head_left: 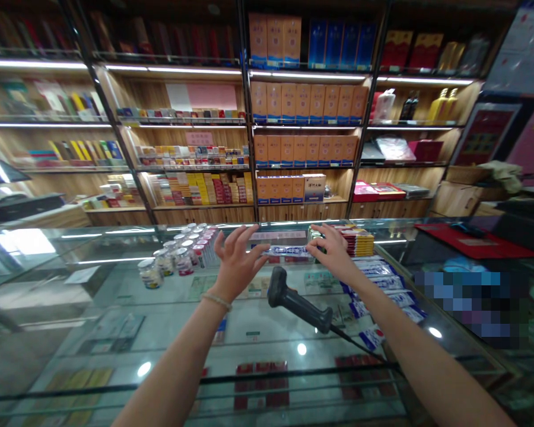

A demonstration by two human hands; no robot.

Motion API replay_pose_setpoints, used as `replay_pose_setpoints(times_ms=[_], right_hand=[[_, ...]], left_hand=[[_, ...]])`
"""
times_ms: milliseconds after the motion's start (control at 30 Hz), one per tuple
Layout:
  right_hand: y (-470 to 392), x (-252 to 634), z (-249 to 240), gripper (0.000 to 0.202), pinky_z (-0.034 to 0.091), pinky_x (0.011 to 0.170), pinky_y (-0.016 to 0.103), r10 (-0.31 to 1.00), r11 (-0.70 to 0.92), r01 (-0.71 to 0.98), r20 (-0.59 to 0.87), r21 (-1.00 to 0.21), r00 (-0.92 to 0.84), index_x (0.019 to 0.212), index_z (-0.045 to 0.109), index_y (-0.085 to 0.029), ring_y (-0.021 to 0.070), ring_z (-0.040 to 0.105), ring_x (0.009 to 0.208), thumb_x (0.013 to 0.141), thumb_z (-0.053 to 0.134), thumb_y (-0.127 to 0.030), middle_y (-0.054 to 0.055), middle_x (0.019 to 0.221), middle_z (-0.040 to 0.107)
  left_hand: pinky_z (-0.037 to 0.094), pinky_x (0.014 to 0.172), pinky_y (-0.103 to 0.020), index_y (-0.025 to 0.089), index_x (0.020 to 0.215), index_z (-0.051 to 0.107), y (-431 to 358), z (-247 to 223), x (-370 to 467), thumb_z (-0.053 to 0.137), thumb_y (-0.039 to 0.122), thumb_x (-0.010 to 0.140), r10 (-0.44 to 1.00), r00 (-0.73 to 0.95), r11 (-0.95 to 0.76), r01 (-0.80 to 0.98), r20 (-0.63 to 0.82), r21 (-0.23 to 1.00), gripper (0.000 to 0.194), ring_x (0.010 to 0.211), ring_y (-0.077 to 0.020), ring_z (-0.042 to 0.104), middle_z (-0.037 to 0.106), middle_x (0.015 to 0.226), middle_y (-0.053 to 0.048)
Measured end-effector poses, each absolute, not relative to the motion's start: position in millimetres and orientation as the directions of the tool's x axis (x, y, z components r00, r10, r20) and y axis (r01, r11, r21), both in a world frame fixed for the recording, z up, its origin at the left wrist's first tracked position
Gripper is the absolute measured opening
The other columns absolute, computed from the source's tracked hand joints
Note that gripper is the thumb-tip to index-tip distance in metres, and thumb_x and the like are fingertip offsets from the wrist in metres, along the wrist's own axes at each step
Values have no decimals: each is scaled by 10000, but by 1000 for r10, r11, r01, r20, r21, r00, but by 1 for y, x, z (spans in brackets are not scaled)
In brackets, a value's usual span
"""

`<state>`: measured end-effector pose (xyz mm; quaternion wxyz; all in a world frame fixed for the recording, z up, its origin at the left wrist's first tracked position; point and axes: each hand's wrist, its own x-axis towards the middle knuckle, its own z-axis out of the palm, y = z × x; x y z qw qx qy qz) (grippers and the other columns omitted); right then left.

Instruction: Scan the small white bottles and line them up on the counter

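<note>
Both hands going for the blue-and-white carton on the glass counter

The carton (288, 252) lies just behind the barcode scanner (299, 302). Left hand (235, 261) spread wide at its left end, right hand (333, 249) half-curled at its right end; grip unclear. Jars (167, 264) sit left of the scanner.

I'm looking down at my clear glass display counter (93, 308). On it lies a dark grey handheld barcode scanner (293, 299), a row of small white-lidded glass jars (173, 256), a long blue-and-white carton (288, 252), and a stack of red-and-yellow cartons (358, 240).
</note>
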<state>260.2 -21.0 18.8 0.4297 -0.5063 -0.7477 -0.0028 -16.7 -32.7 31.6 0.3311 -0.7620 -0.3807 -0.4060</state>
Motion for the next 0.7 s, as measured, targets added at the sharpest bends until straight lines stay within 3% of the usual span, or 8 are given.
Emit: replay_pose_setpoints(times_ms=[267, 400, 533, 633, 700], right_hand=[[-38, 252, 19, 235, 165, 1155, 565, 675, 475, 842, 720, -257, -161, 1035, 730, -328, 299, 292, 1473, 972, 522, -417, 28, 1496, 519], [-43, 249, 19, 195, 129, 1162, 569, 654, 484, 853, 728, -195, -205, 997, 731, -308, 315, 282, 1476, 939, 597, -437, 36, 1512, 506], [-41, 248, 18, 187, 142, 1154, 578, 665, 484, 847, 722, -221, -191, 921, 734, -290, 316, 279, 1476, 952, 576, -383, 27, 1508, 509], [-38, 249, 18, 212, 146, 1152, 589, 678, 482, 835, 717, -266, -164, 897, 743, -293, 320, 263, 1481, 951, 565, -395, 25, 1506, 509], [-37, 249, 17, 224, 160, 1148, 593, 686, 485, 825, 712, -291, -152, 884, 747, -295, 322, 262, 1481, 947, 564, -408, 26, 1511, 503]], left_hand=[[51, 1202, -586, 341, 852, 726, -35, 33, -15, 629, 421, 915, 361, 352, -495, 857, 864, -142, 141, 1368, -284, 399, 580, 1413, 21], [69, 1191, -587, 318, 846, 711, -37, 34, -13, 625, 400, 920, 360, 371, -484, 859, 856, -169, 140, 1363, -286, 396, 578, 1423, 19], [60, 1195, -584, 304, 835, 714, -39, 34, -11, 610, 399, 927, 393, 372, -504, 852, 841, -141, 168, 1370, -294, 398, 569, 1440, 8], [45, 1204, -585, 334, 994, 730, -40, 34, -10, 612, 437, 920, 412, 363, -509, 853, 836, -119, 173, 1387, -310, 389, 545, 1468, -25], [44, 1210, -587, 361, 1139, 701, -40, 34, -11, 641, 507, 887, 407, 370, -505, 853, 836, -132, 298, 1394, -322, 385, 529, 1483, -46]])
